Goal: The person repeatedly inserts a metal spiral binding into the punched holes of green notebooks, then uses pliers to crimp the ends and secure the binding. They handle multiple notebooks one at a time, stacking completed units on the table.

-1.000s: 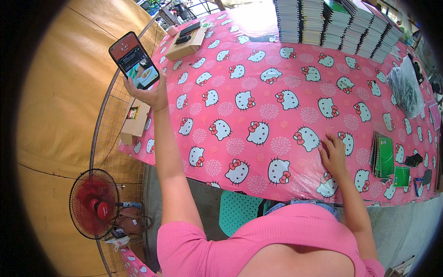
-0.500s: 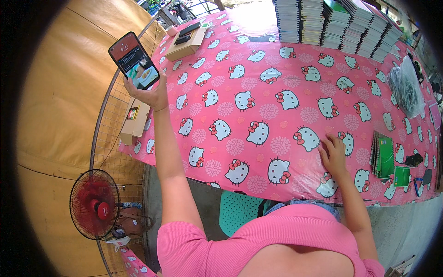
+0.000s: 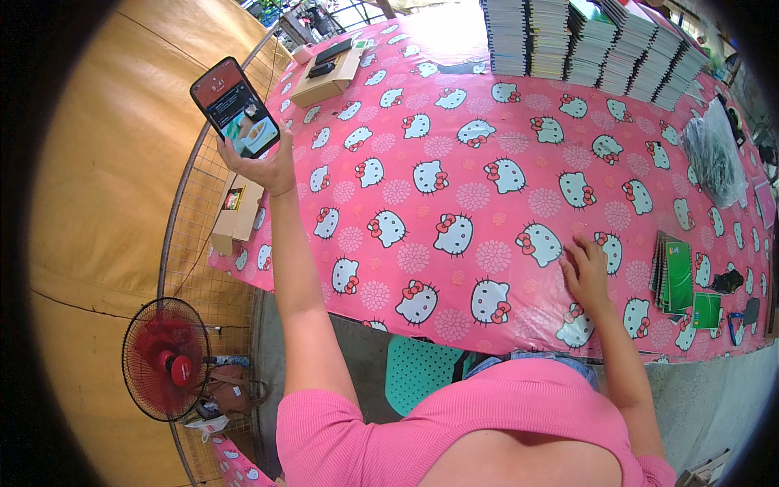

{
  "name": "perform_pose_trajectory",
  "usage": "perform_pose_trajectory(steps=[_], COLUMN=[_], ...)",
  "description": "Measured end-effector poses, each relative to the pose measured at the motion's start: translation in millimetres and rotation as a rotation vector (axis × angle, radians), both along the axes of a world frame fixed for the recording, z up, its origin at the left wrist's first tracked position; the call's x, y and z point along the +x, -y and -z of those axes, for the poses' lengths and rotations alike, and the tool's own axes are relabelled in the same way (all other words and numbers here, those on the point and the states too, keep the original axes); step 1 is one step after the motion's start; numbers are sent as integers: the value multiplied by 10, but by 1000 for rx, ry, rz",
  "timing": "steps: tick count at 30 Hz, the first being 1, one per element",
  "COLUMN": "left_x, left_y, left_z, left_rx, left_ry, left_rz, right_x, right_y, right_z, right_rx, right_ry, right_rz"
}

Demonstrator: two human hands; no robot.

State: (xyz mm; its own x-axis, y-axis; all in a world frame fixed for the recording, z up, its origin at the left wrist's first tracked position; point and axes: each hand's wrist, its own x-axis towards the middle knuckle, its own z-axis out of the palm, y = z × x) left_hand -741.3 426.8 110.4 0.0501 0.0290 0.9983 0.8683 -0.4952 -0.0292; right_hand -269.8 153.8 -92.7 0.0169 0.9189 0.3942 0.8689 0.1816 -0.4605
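Raised over the table's left edge, my left hand (image 3: 264,166) grips a smartphone (image 3: 235,105) by its lower end. The phone is tilted, and its lit screen shows a picture of food in a bowl. My right hand (image 3: 587,272) rests on the pink patterned tablecloth (image 3: 454,280) near the table's front edge, fingers spread and holding nothing. Green spiral notebooks (image 3: 676,276) lie to the right of that hand, with a smaller green pad (image 3: 707,310) beside them.
Tall stacks of notebooks (image 3: 548,40) stand at the back right, near a clear plastic bag (image 3: 714,154). Cardboard boxes (image 3: 235,215) (image 3: 329,81) sit along the left side. A red fan (image 3: 166,359) stands by the wire fence, and a teal chair (image 3: 418,373) is below the table's front edge.
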Motion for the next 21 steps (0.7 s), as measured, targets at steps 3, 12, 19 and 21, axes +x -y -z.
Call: perform_pose_trajectory(steps=[3, 12, 19, 21], left_x=[16, -7, 12, 10], left_y=[19, 8, 14, 24], left_z=[-12, -13, -13, -7], left_rx=[0, 25, 38, 22], left_ry=[-2, 3, 2, 11], left_rz=[-11, -11, -51, -73], right_x=[6, 4, 2, 4], right_y=[-2, -6, -3, -1], right_z=[2, -5, -16, -6], right_rx=[3, 1, -2, -4], right_ry=[-4, -3, -9, -1], right_rz=[-3, -5, -4, 1])
